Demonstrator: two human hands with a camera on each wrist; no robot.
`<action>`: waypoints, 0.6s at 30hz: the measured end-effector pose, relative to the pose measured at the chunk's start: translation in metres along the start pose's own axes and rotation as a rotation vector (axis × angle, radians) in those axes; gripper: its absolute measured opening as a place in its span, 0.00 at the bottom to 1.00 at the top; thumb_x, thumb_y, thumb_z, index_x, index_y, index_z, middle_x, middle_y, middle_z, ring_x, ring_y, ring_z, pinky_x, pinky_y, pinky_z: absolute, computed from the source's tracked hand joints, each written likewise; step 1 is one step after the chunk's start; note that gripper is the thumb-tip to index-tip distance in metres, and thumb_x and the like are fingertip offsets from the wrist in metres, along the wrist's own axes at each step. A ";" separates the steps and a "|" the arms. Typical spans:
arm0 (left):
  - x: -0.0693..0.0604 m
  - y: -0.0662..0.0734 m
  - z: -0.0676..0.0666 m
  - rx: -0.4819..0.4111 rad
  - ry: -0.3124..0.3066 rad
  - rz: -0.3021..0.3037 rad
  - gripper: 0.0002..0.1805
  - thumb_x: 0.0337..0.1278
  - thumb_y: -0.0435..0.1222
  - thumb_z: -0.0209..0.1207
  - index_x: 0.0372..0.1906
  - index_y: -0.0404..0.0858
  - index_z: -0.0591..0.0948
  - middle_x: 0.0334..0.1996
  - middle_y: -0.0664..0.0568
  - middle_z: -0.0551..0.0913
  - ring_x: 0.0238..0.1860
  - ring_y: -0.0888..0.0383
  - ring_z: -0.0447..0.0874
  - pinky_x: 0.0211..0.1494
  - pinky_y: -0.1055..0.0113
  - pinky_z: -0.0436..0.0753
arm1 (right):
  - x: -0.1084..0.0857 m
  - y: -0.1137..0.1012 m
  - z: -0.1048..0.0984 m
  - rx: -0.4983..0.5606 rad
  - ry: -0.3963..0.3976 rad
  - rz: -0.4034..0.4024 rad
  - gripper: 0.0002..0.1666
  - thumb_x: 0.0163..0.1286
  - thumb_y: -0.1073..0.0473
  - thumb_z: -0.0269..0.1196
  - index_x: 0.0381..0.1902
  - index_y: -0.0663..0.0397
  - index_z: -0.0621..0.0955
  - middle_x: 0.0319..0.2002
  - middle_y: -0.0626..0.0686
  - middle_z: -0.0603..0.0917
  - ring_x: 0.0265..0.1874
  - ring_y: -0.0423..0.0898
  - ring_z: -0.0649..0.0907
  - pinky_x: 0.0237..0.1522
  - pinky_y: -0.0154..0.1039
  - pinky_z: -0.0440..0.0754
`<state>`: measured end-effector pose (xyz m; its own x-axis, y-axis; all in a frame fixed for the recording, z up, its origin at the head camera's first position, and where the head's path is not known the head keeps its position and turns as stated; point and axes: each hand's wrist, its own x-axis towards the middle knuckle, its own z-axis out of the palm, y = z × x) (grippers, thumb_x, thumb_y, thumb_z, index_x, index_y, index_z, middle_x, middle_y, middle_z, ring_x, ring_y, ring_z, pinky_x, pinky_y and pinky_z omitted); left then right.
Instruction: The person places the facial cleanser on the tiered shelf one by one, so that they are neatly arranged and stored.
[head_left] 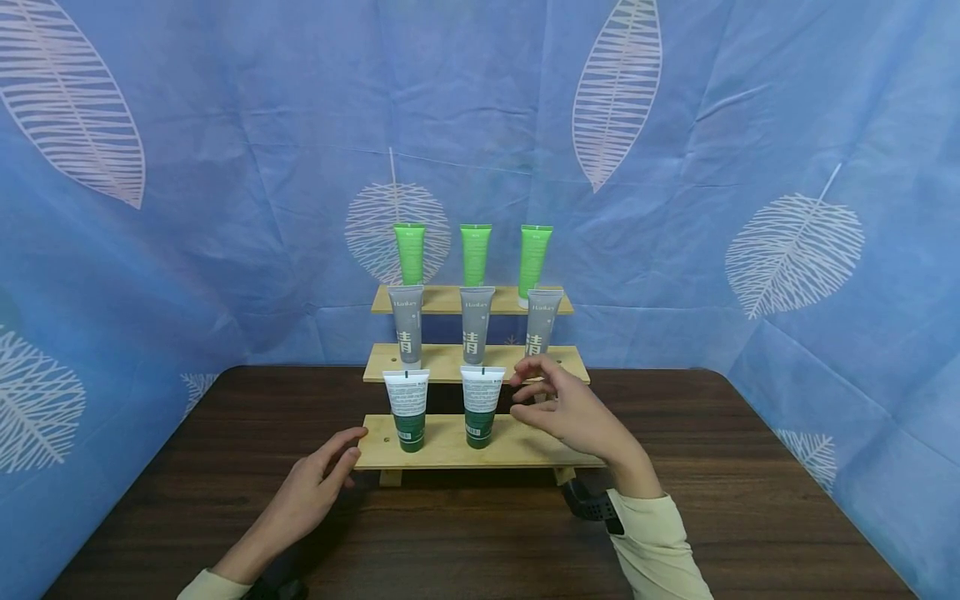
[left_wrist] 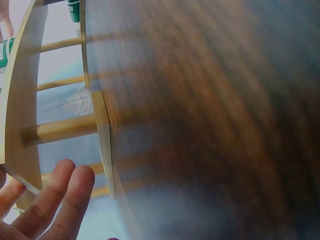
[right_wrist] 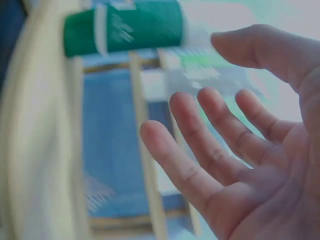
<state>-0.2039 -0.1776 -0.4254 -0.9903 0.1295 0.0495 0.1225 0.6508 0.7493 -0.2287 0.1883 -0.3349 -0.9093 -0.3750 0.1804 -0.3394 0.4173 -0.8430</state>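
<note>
A three-tier wooden stand [head_left: 480,454] bears squeeze tubes standing on their caps. On its lowest shelf are two white-and-green tubes, a left one [head_left: 408,408] and a right one [head_left: 481,407]. My right hand [head_left: 573,412] is just right of the right tube, fingers bent and apart, holding nothing. In the right wrist view, its thumb [right_wrist: 265,47] lies close to a green-and-white tube [right_wrist: 145,27]; whether they touch I cannot tell. At the lowest shelf's left end, my left hand [head_left: 315,487] has its fingertips at the edge, its fingers [left_wrist: 75,200] extended and no tube in them.
Three grey tubes [head_left: 476,325] stand on the middle shelf [head_left: 442,364] and three bright green tubes [head_left: 474,254] on the top shelf [head_left: 442,300]. The stand sits on a dark wooden table [head_left: 480,542], with a blue leaf-patterned cloth [head_left: 480,100] behind.
</note>
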 end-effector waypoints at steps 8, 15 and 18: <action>-0.001 0.001 -0.001 -0.008 -0.003 0.001 0.27 0.79 0.54 0.49 0.73 0.48 0.72 0.48 0.48 0.85 0.35 0.61 0.83 0.36 0.60 0.76 | -0.021 0.015 -0.050 -0.099 0.205 0.059 0.27 0.77 0.52 0.62 0.67 0.59 0.72 0.59 0.61 0.80 0.53 0.50 0.85 0.50 0.43 0.83; 0.000 -0.001 0.000 -0.012 -0.004 0.001 0.27 0.79 0.54 0.49 0.73 0.49 0.72 0.43 0.49 0.85 0.35 0.60 0.82 0.36 0.60 0.75 | -0.037 0.042 -0.081 -0.068 0.245 0.149 0.33 0.79 0.51 0.59 0.73 0.61 0.64 0.61 0.68 0.78 0.48 0.47 0.87 0.47 0.42 0.86; 0.001 -0.002 0.000 -0.008 -0.007 0.001 0.27 0.79 0.55 0.48 0.73 0.48 0.72 0.41 0.50 0.85 0.35 0.60 0.82 0.35 0.60 0.75 | -0.042 0.058 -0.087 -0.071 0.225 0.218 0.36 0.80 0.49 0.59 0.75 0.60 0.61 0.63 0.69 0.77 0.51 0.53 0.87 0.52 0.48 0.85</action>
<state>-0.2048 -0.1785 -0.4267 -0.9897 0.1357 0.0457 0.1232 0.6445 0.7546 -0.2312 0.3001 -0.3474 -0.9902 -0.0813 0.1135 -0.1394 0.5274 -0.8381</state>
